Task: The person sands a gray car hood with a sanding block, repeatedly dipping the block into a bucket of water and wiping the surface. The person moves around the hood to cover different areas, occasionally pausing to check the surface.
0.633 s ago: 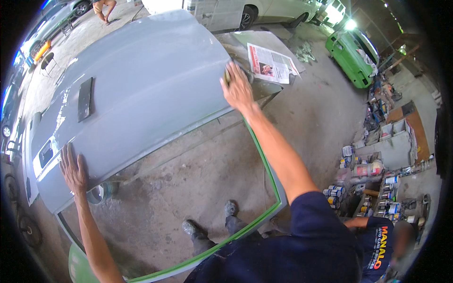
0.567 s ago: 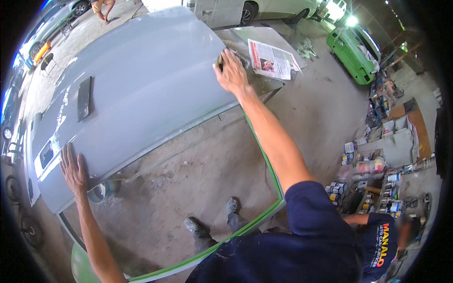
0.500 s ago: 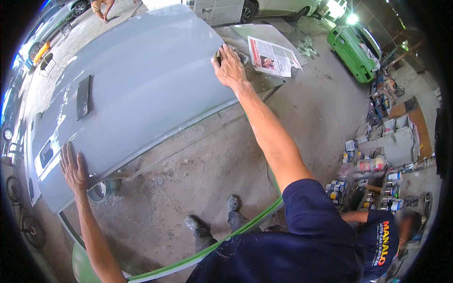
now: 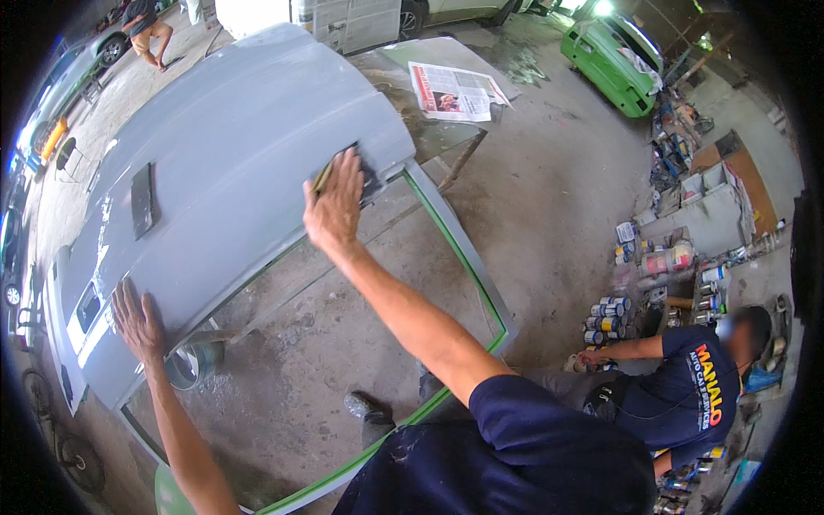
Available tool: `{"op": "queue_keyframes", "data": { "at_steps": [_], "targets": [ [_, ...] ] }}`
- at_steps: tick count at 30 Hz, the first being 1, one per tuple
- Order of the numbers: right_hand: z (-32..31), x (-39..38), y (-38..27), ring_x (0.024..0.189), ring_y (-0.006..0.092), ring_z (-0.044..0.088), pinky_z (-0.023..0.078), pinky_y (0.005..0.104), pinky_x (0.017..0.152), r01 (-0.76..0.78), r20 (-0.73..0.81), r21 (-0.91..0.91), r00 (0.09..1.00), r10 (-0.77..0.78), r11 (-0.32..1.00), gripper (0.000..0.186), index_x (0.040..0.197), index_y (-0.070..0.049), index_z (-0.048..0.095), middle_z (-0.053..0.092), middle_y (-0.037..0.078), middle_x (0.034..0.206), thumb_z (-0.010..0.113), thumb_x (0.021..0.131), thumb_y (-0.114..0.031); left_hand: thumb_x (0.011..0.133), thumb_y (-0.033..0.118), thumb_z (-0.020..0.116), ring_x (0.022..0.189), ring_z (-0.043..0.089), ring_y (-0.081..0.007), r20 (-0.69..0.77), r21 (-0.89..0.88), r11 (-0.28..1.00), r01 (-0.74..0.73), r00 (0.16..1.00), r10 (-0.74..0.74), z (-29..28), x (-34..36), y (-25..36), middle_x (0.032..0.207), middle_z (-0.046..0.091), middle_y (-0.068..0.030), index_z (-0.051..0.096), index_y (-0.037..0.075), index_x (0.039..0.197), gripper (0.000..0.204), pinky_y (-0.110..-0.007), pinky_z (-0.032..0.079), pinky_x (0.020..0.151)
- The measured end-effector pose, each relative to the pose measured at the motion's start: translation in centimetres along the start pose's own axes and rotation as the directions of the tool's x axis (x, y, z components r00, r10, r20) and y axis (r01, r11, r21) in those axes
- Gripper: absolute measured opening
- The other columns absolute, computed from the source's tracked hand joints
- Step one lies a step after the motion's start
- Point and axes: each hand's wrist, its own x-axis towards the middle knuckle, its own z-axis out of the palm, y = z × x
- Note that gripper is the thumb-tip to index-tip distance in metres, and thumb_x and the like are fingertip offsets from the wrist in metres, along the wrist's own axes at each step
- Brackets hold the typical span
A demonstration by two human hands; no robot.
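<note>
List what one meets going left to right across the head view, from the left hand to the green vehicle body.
Left hand → bucket → right hand → newspaper → green vehicle body.

You are standing in a vehicle body workshop, as shown by the grey door panel (image 4: 249,154) before you, the green car body (image 4: 602,69) farther off, the parked pale vehicle (image 4: 459,9), the cans (image 4: 607,319) clustered at your right and the stained concrete floor (image 4: 541,206).
</note>
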Motion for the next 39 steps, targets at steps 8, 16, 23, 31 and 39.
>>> {"op": "queue_keyframes", "data": {
  "at_steps": [8,16,23,31,39],
  "targets": [
    [-5.4,5.6,8.9,0.162,0.046,0.011,0.01,0.0502,0.134,-0.047,-0.123,0.081,0.991,0.057,0.996,0.084,0.164,0.015,0.013,0.009,0.035,0.173,0.035,0.113,-0.048,0.11,0.058,0.035,0.16,0.029,-0.0345,-0.038,-0.071,0.997,-0.021,0.999,0.018,-0.2,-0.3,0.1,0.169,0.041,-0.0139,0.042,0.011,0.164,0.072,-0.052,0.017,0.131],
    [-4.2,2.5,8.0,0.161,0.047,0.016,0.014,0.0491,0.134,-0.065,-0.09,0.032,0.994,0.068,0.997,0.08,0.162,0.016,0.016,0.014,0.035,0.172,0.035,0.114,-0.044,0.11,0.057,0.038,0.159,0.03,-0.0353,0.01,-0.064,0.998,0.025,1.0,-0.024,-0.6,0.1,0.4,0.169,0.041,-0.0148,0.041,0.011,0.164,0.071,-0.051,0.018,0.131],
    [-2.3,0.7,3.4,0.164,0.0419,0.005,0.003,0.0488,0.135,-0.089,-0.056,-0.037,0.995,0.087,0.995,0.083,0.166,0.01,0.005,0.003,0.029,0.176,0.038,0.114,-0.046,0.109,0.058,0.039,0.159,0.031,-0.0339,-0.01,-0.06,0.998,0.016,1.0,-0.017,-0.4,0.0,0.2,0.17,0.039,-0.0124,0.041,0.015,0.165,0.07,-0.051,0.019,0.13],
    [3.5,-6.2,-13.2,0.165,0.0348,0.002,0.0,0.0458,0.135,0.619,0.274,0.109,0.734,-0.622,0.778,0.087,0.169,0.001,0.007,0.004,0.022,0.178,0.034,0.111,-0.058,0.11,0.056,0.039,0.159,0.03,-0.0337,0.0,-0.077,0.997,0.011,1.0,-0.011,-1.4,-0.1,0.7,0.17,0.039,-0.0128,0.041,0.017,0.165,0.067,-0.051,0.019,0.13],
    [-7.9,14.0,9.6,0.161,0.0329,0.028,0.021,0.0472,0.132,0.309,0.18,0.042,0.933,-0.312,0.95,0.069,0.166,-0.005,0.032,0.031,0.022,0.172,0.042,0.111,-0.045,0.109,0.056,0.038,0.16,0.029,-0.0348,0.043,-0.056,0.997,0.05,0.998,-0.047,-1.5,0.1,0.9,0.17,0.038,-0.0142,0.041,0.016,0.165,0.068,-0.052,0.016,0.132]
  ]
}}
